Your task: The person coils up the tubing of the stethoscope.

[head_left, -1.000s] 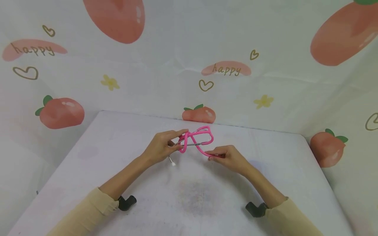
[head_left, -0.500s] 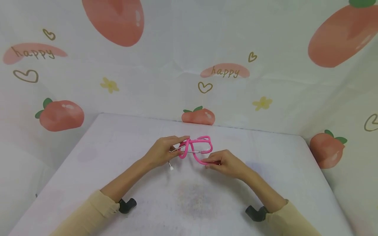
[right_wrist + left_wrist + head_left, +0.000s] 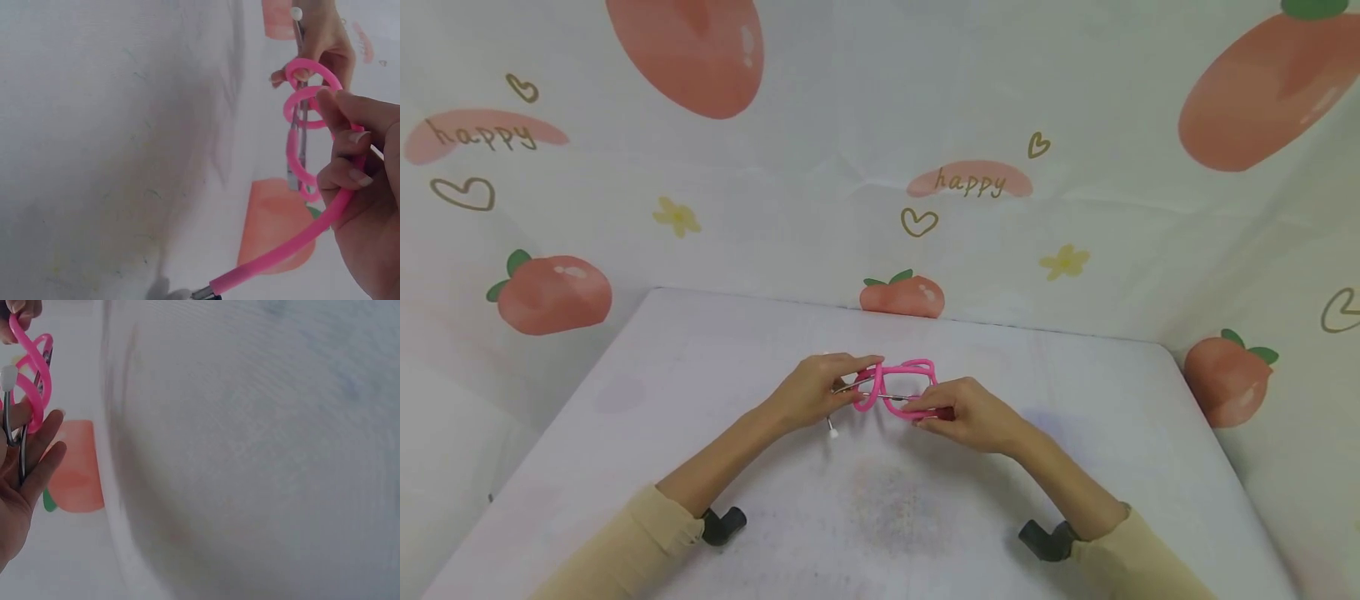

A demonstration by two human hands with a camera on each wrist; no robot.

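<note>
Left hand (image 3: 811, 392): pinching the coiled end of a stethoscope (image 3: 878, 385) of pink rubbery tubing (image 3: 281, 253) and thin silvery metal ear tubes (image 3: 23, 456) | right hand (image 3: 976, 418): fingers curled round its tubing | judgement: firm left pinch, gentle right tension should wind tubing snugly, without kinks | stethoscope: between both hands, above the flat whitish table (image 3: 700, 350)

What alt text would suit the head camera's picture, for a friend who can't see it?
A person's left hand and right hand hold a pink stethoscope over a white table, its tubing looped around its metal ear tubes. The left grips the looped part; the right pinches the tubing. Behind is a fruit-patterned backdrop.
</note>
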